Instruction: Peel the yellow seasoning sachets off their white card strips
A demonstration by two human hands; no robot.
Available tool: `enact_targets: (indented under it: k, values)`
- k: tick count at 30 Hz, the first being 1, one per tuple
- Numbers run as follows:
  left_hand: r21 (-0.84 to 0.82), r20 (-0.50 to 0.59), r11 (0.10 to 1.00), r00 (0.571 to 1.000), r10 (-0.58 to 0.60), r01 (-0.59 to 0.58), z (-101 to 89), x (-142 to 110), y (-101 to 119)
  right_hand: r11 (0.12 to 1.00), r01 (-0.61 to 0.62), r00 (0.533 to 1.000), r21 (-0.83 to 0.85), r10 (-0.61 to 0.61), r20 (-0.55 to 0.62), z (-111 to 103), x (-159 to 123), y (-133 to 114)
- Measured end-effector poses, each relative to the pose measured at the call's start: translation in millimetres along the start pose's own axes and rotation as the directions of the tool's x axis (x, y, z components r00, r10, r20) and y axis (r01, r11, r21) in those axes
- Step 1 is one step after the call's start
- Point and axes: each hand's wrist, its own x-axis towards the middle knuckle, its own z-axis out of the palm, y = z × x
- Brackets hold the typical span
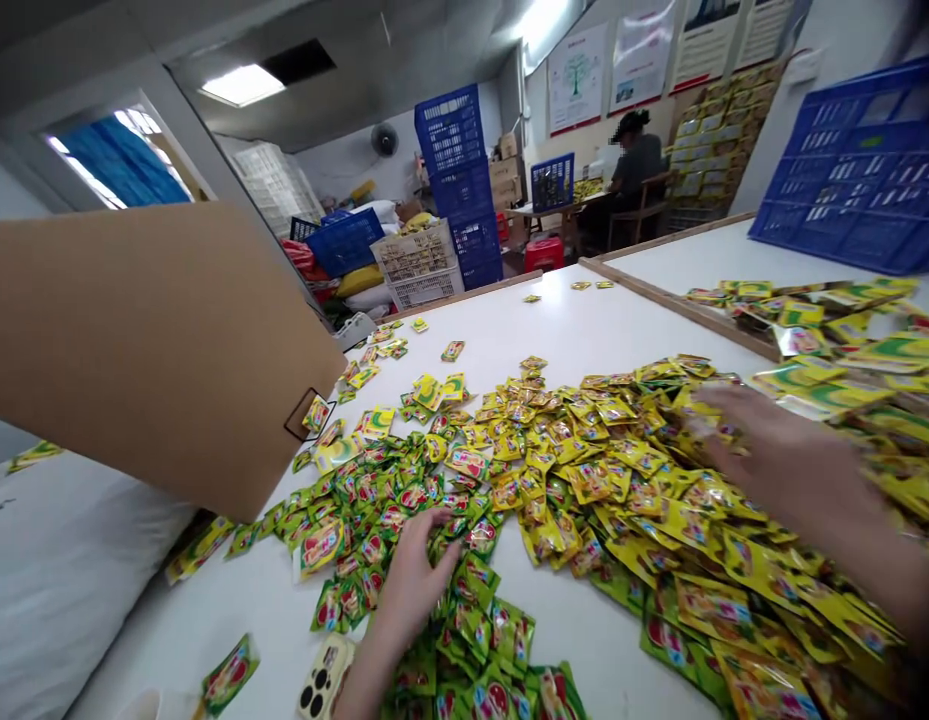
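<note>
My left hand lies over a spread of small green sachets with red fruit pictures, its fingertips among them and its thumb apart from the fingers. I see nothing gripped in it. To the right, my right hand is at the far side of a heap of yellow sachets. Motion blurs its fingers, so whether it holds a sachet does not show. The two heaps meet between my hands, and a few green sachets lie among the yellow ones. A pale phone lies beside my left forearm.
A large cardboard panel leans at the left above a white sack. Wooden strips divide the white table. A blue crate stands at the right, near more sachets. Farther back, a person sits beside stacked crates.
</note>
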Motion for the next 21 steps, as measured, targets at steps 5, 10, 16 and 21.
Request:
enact_targets:
  k: [5, 10, 16, 21]
  values:
    - [0.134, 0.236, 0.978, 0.964, 0.125, -0.16, 26.7, 3, -14, 0.954, 0.267, 0.719, 0.134, -0.29, 0.632, 139, -8, -86]
    - [0.059, 0.147, 0.994, 0.986, 0.084, -0.094, 31.6, 13, -25, 0.955, 0.202, 0.726, 0.217, -0.295, 0.621, 172, -9, -81]
    - [-0.109, -0.02, 0.994, 1.0, -0.004, 0.001, 33.6, 13, -13, 0.929, -0.002, 0.857, 0.371, -0.19, 0.48, 124, -20, -83]
    - [-0.296, 0.072, 0.95, 0.994, -0.077, 0.095, 44.0, 0, 9, 0.699, -0.332, 0.888, 0.633, 0.005, 0.46, 139, -49, -110]
